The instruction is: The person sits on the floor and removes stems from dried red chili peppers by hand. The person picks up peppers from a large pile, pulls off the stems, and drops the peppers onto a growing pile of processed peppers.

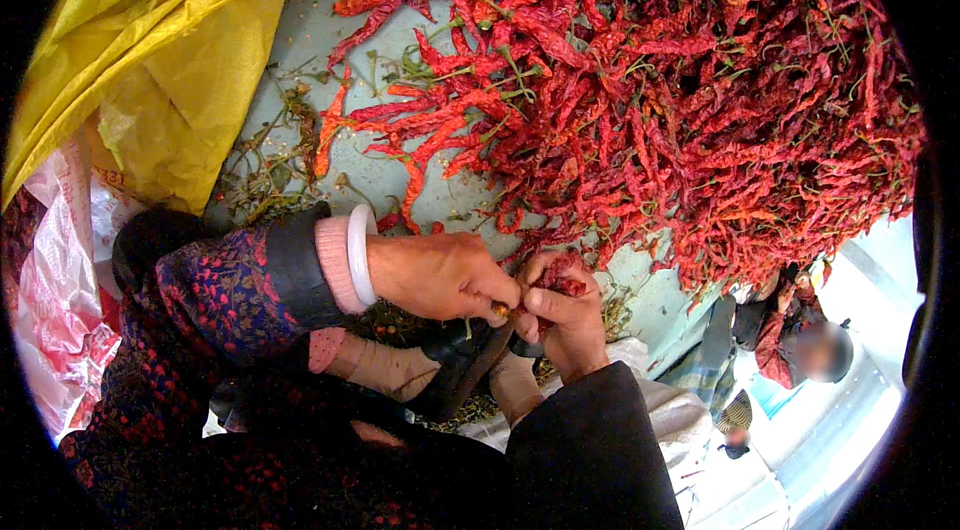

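Note:
My left hand (442, 276), with a white bangle at the wrist, has its fingers closed around a small orange and green bit of chili stem. Its fingertips meet those of my right hand (566, 316), which holds several dried red chili peppers (561, 276) between thumb and fingers. Just beyond both hands, a large heap of dried red chilies (637, 94) with green stems covers much of a pale blue-green surface (315, 27). A few loose chilies (420, 173) lie at the heap's near left edge.
Plucked stems and dry bits (262, 170) are scattered left of the heap, beside a yellow woven sack (202, 57). A pink and white plastic sack (64, 267) lies at far left. Whitish sacking (667, 410) is at right; two other people are farther off there.

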`<state>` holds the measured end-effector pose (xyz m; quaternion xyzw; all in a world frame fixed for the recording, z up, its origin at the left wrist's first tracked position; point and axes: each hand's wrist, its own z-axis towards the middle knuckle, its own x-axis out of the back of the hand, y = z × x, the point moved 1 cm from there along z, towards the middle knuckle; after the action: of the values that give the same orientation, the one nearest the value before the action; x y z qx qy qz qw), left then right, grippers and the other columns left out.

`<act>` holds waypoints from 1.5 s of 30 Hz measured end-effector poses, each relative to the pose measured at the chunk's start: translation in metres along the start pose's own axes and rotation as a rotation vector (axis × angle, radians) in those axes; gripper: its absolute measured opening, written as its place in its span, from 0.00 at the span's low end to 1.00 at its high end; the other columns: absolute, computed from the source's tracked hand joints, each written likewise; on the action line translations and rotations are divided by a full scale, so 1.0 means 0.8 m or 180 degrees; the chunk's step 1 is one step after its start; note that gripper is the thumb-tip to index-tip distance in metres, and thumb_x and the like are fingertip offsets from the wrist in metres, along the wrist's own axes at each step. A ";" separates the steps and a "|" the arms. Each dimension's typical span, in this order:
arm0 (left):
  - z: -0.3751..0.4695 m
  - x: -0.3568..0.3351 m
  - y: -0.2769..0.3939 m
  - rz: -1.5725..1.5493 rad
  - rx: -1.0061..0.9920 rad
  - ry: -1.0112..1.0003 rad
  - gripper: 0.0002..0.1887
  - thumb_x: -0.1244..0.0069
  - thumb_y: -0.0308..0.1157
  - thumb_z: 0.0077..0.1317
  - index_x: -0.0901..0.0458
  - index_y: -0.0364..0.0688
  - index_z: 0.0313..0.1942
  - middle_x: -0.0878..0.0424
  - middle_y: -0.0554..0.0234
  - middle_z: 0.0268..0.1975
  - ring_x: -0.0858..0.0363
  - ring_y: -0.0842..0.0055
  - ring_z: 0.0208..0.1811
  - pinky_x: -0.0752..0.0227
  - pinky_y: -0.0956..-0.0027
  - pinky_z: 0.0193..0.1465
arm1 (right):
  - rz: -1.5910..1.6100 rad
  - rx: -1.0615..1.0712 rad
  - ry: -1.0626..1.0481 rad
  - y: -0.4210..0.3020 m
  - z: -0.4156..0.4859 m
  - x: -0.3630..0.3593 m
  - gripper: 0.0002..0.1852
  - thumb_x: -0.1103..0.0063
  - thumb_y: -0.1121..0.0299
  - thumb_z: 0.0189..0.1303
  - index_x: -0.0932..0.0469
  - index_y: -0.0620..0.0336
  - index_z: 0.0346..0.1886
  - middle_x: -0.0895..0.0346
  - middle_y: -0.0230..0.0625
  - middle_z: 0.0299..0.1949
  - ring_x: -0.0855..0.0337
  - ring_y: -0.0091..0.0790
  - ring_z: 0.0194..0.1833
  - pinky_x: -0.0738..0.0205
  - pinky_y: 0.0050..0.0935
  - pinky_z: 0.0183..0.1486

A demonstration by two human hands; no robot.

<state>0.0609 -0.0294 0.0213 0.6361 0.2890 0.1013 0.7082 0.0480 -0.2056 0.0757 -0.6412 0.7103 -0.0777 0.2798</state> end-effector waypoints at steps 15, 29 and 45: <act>0.000 -0.037 0.001 -0.1580 -0.0137 -0.1524 0.07 0.56 0.32 0.59 0.26 0.37 0.31 0.30 0.67 0.18 0.33 0.81 0.20 0.39 0.72 0.25 | 0.1156 0.0071 -0.0335 -0.004 -0.002 -0.005 0.12 0.38 0.74 0.42 0.34 0.58 0.27 0.40 0.29 0.18 0.39 0.22 0.15 0.47 0.20 0.11; -0.007 -0.040 -0.027 0.0919 -0.0044 -0.0982 0.09 0.58 0.30 0.56 0.31 0.38 0.37 0.27 0.44 0.22 0.27 0.50 0.26 0.36 0.51 0.28 | -0.1340 0.0982 0.1599 -0.074 0.103 0.073 0.07 0.40 0.74 0.50 0.29 0.61 0.23 0.33 0.27 0.17 0.34 0.21 0.14 0.42 0.21 0.15; -0.001 -0.041 -0.023 0.0686 0.0306 -0.0347 0.07 0.57 0.27 0.49 0.27 0.39 0.31 0.25 0.45 0.24 0.25 0.51 0.30 0.34 0.53 0.33 | -0.0623 0.1909 0.1778 -0.096 0.040 0.100 0.03 0.44 0.76 0.53 0.29 0.61 0.27 0.23 0.39 0.30 0.26 0.23 0.23 0.35 0.20 0.20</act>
<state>0.0298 -0.0485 0.0130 0.7012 0.1847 0.1281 0.6766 0.1287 -0.2870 0.0610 -0.5501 0.6406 -0.4780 0.2420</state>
